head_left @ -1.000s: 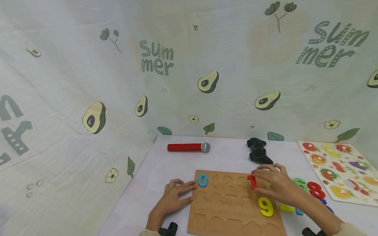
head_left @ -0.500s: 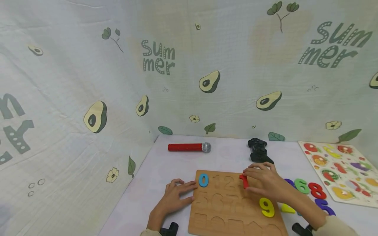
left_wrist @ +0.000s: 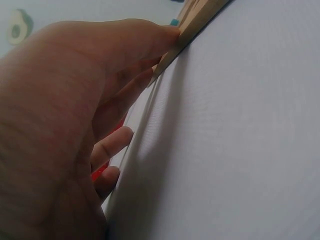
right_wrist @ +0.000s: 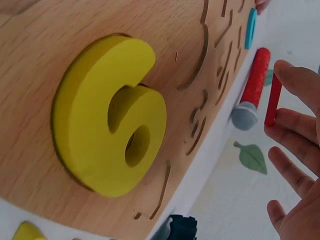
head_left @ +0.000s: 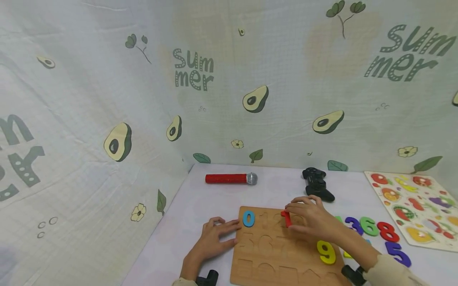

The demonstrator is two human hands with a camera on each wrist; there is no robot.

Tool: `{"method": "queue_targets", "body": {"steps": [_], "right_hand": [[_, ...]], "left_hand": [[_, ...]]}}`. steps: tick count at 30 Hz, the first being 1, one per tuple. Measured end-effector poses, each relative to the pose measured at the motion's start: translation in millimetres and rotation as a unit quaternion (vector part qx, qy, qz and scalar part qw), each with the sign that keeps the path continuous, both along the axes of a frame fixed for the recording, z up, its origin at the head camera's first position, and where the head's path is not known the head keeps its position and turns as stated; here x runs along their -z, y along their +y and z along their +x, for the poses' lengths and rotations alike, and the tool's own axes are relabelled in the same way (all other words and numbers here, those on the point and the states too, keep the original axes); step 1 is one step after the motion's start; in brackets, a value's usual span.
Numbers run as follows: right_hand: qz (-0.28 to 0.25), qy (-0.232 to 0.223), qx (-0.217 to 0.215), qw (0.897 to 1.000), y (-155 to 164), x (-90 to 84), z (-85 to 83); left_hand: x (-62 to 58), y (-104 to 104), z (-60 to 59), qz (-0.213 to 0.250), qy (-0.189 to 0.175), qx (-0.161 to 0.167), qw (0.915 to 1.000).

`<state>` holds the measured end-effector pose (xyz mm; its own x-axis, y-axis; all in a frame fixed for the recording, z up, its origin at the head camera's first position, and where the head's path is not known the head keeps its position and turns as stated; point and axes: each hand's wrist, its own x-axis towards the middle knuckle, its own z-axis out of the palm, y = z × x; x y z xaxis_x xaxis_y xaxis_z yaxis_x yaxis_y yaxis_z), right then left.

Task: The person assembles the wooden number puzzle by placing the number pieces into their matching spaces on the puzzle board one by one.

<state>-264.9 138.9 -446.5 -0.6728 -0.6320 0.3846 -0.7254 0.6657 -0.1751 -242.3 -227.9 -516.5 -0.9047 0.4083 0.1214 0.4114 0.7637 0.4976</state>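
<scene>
A wooden number puzzle board [head_left: 275, 254] lies on the white table. A blue 0 [head_left: 248, 218] sits in its top-left slot and a yellow 9 [head_left: 326, 252] [right_wrist: 107, 150] lies on the board's right side. My right hand [head_left: 308, 219] pinches a red 1 [head_left: 286, 218] [right_wrist: 273, 100] above the board's top row. Resting flat on the table, my left hand [head_left: 214, 238] has its fingertips [left_wrist: 170, 37] pressing against the board's left edge [left_wrist: 192, 25].
A red microphone [head_left: 230, 178] and a black game controller [head_left: 316, 183] lie behind the board. Loose numbers 3, 6, 8 [head_left: 388, 231] and 5 [head_left: 398, 254] lie right of it. A fruit puzzle board [head_left: 415, 204] sits at the far right. Fabric walls close the left and back.
My right hand has carried the red 1 leftward along the board's top row. With the hand gone from over them, the loose numbers on the right now show. The left hand has stayed put.
</scene>
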Motion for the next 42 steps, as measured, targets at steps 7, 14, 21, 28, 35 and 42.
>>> {"method": "queue_targets", "body": {"steps": [7, 14, 21, 28, 35, 42], "right_hand": [[0.006, -0.029, 0.008, 1.0, -11, 2.1, -4.5], [0.005, -0.023, -0.006, 1.0, -22, 4.9, -8.8], [0.02, -0.032, -0.007, 0.999, -33, 5.3, -11.8], [0.03, -0.038, -0.003, 0.999, -41, 6.3, -16.0], [0.027, -0.035, -0.009, 0.999, -50, 11.4, -21.3], [0.047, -0.058, 0.0, 0.997, -59, 12.6, -22.9]], "left_hand": [[-0.3, -1, -1.5, 0.001, 0.001, 0.0, 1.0], [0.5, -1, -1.4, 0.003, 0.005, 0.001, 1.0], [0.3, 0, -0.8, 0.003, 0.0, 0.0, 1.0], [0.2, 1, -0.7, 0.004, 0.002, 0.002, 1.0], [0.7, 1, -0.9, 0.008, -0.004, -0.005, 1.0], [0.9, 1, -0.9, 0.003, 0.003, -0.005, 1.0]]}}
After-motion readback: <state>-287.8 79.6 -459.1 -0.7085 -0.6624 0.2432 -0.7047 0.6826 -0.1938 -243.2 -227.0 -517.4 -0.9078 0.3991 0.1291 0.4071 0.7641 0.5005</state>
